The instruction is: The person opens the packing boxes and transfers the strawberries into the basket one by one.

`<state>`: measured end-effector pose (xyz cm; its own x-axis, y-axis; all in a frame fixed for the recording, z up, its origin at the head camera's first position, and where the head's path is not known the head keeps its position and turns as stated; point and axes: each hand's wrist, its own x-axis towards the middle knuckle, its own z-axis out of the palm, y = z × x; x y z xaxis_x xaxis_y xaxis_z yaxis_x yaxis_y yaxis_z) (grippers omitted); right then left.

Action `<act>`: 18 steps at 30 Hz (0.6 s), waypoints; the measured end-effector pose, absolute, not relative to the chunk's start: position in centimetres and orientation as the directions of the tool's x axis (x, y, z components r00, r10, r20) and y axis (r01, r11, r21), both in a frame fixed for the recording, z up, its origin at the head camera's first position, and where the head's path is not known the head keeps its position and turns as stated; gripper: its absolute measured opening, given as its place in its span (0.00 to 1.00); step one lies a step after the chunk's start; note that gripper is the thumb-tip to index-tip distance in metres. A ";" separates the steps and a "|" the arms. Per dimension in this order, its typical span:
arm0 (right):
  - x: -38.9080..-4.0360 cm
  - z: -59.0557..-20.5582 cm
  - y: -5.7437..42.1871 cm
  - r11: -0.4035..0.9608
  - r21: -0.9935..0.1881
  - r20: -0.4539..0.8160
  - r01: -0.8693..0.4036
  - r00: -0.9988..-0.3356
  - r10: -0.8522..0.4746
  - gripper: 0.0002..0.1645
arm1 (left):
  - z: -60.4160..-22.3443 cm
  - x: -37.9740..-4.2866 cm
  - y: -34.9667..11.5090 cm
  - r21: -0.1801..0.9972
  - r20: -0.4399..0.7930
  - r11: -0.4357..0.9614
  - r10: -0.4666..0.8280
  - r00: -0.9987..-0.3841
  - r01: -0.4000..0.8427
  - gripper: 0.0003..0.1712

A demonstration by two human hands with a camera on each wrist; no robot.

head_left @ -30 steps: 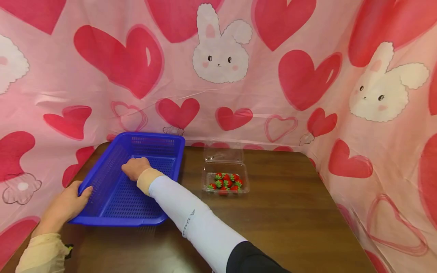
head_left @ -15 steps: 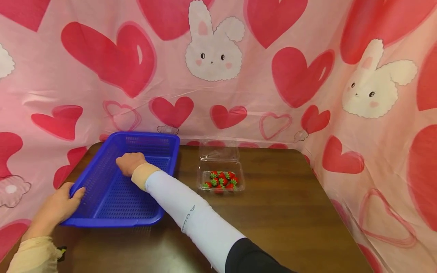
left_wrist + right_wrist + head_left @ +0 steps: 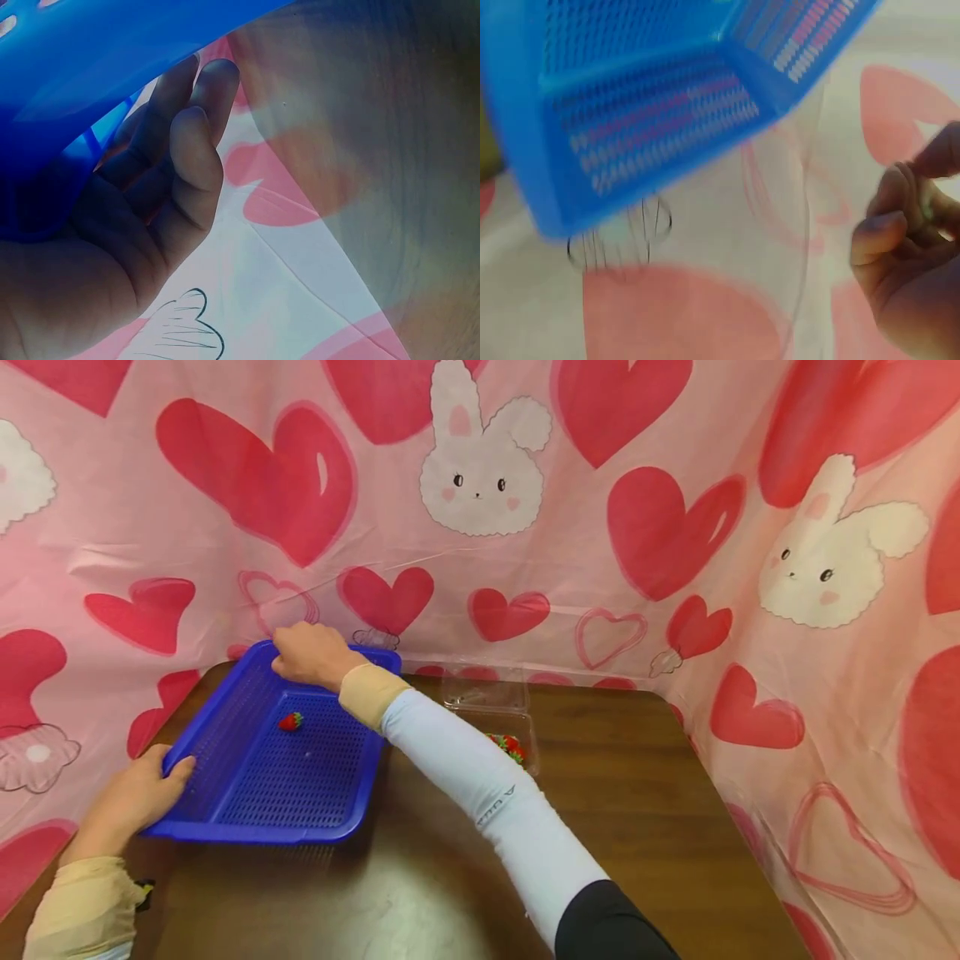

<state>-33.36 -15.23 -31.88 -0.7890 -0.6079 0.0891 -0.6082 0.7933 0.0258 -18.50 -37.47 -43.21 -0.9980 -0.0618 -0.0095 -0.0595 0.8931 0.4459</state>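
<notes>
My left hand (image 3: 142,789) grips the left rim of a blue plastic basket (image 3: 247,833), thumb over the edge. In the left wrist view, the fingers (image 3: 199,150) curl beneath the basket's blue rim (image 3: 112,67). One red strawberry (image 3: 290,722) with a green cap lies on the basket's perforated floor. Above the basket's far part hangs my right hand (image 3: 311,653), with nothing seen in it. The right wrist view shows its fingers (image 3: 881,232) loosely curled, apart from the basket (image 3: 660,135).
Behind my right forearm stands a clear hinged punnet (image 3: 531,739), its lid (image 3: 486,695) raised at the back. Several strawberries (image 3: 512,747) show in it, partly hidden by the sleeve. Everything rests on a brown wooden table (image 3: 660,827), with a pink heart-and-rabbit cloth (image 3: 570,552) around it.
My right hand has risen out of the basket toward its far side, and a strawberry now shows on the basket floor. My left hand keeps its grip on the rim.
</notes>
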 end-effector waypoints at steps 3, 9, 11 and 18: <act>-33.5 -30.9 -12.8 0.767 0.025 0.184 -0.641 -0.751 -0.634 0.07 | -43.2 -18.6 -37.3 0.446 -0.008 0.893 -0.060 -0.998 -0.058 0.31; -33.5 -30.5 -7.2 0.727 0.064 0.314 -0.684 -0.677 -0.665 0.06 | -43.0 -18.7 -37.1 0.441 -0.018 0.896 -0.052 -0.998 -0.055 0.32; -33.5 -30.7 -5.2 0.719 0.071 0.336 -0.691 -0.662 -0.670 0.06 | -43.0 -18.6 -37.1 0.443 -0.027 0.895 -0.053 -0.998 -0.060 0.32; -33.1 -32.8 0.6 0.687 0.148 0.333 -0.712 -0.618 -0.712 0.05 | -43.2 -18.7 -37.4 0.452 -0.022 0.890 -0.060 -0.998 -0.063 0.31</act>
